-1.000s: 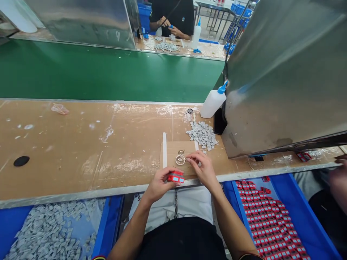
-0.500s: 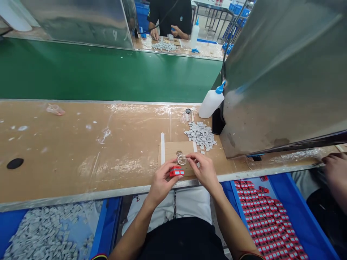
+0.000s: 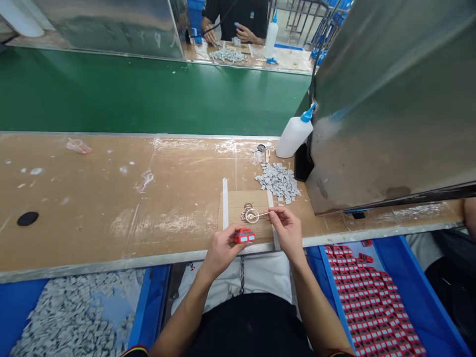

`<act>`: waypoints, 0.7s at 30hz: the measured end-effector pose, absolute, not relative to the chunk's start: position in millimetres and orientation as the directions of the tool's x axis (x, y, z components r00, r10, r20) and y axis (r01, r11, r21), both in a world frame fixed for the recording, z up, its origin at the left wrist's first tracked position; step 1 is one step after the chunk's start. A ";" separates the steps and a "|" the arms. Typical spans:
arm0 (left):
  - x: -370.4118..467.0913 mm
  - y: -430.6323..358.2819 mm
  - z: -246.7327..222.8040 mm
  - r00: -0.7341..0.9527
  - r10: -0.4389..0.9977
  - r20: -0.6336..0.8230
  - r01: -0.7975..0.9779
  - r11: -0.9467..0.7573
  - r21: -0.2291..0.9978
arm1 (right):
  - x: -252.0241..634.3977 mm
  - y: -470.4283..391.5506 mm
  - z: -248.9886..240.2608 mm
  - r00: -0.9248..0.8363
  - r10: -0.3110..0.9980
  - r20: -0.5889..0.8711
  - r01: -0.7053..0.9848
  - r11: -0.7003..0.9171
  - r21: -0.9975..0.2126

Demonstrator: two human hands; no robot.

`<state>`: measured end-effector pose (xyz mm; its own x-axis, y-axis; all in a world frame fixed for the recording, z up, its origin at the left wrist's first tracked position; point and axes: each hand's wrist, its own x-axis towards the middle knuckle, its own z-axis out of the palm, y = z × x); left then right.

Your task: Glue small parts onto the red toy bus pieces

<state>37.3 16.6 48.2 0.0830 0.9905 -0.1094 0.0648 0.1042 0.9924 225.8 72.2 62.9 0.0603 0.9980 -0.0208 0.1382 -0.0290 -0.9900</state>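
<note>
A small red toy vehicle (image 3: 244,236) with pale windows is pinched in my left hand (image 3: 222,247), near the front edge of the bench. My right hand (image 3: 288,231) grips a thin wooden stick (image 3: 264,213) between thumb and fingers. The stick's far end reaches into a small round white-rimmed cup (image 3: 252,215), just beyond the toy. That cup rests on a cardboard sheet (image 3: 234,201) held down by white tape. Dark striped round shapes show beside the cup; I cannot make out what they are. Several small grey pieces (image 3: 278,182) lie heaped behind my right hand.
A white squeeze bottle (image 3: 295,136) stands by a metal panel (image 3: 386,109) on the right. Below the bench, a blue bin (image 3: 412,277) holds red toy vehicles, another grey pieces (image 3: 70,317). Across the green belt (image 3: 148,96), a co-worker's hands (image 3: 243,33) handle parts.
My right hand has drawn back to the right, and the stick now shows more clearly between it and the cup. My left hand still holds the toy vehicle in about the same place.
</note>
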 end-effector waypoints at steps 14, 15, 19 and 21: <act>35.9 17.3 46.4 0.104 0.992 -0.067 0.119 0.054 0.991 | 222.7 33.2 99.6 -0.084 0.932 0.352 0.395 0.356 -0.847; 35.8 17.0 46.4 0.106 0.992 -0.066 0.120 0.053 0.991 | 221.7 32.9 99.7 -0.099 0.927 0.361 0.408 0.369 -0.835; 36.0 16.6 46.9 0.110 0.993 -0.047 0.131 0.033 0.991 | 219.0 33.0 97.4 -0.136 0.921 0.366 0.429 0.388 -0.816; 36.2 16.6 47.0 0.112 0.993 -0.040 0.136 0.024 0.990 | 218.1 33.2 95.6 -0.138 0.919 0.369 0.428 0.392 -0.815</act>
<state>36.2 16.6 47.0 0.1124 0.9929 -0.0399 0.1355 0.0245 0.9905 218.1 33.2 95.6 -0.1385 0.9190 0.3690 0.4281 0.3916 -0.8145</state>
